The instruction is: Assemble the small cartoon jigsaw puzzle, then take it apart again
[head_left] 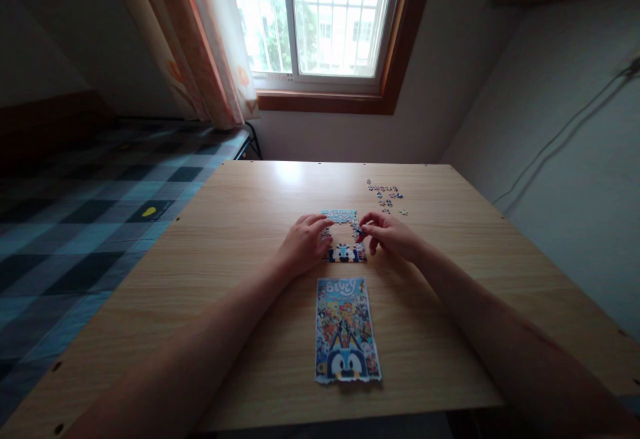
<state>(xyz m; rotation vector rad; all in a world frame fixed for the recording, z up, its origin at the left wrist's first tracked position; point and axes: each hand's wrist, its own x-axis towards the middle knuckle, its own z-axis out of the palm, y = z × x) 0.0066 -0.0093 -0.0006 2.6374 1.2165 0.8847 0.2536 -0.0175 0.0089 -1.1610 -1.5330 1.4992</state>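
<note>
A partly assembled jigsaw puzzle (pixel 344 254) lies on the table, its border joined around a bare middle. My left hand (pixel 306 240) rests along its left side, fingers apart and touching the edge, with nothing visible in them. Over the right side, my right hand (pixel 384 231) pinches a small dark puzzle piece (pixel 361 231) between thumb and fingertips. Nearer to me lies the printed reference picture (pixel 347 329), showing a blue cartoon dog under the word Bluey. Several loose puzzle pieces (pixel 384 189) are scattered beyond my right hand.
The light wooden table (pixel 250 212) has dark holes along its edges. To the left is a bed with a checked sheet (pixel 100 226). A window (pixel 335 19) with a curtain (pixel 200 39) stands behind the table. A cable (pixel 555 146) hangs on the right wall.
</note>
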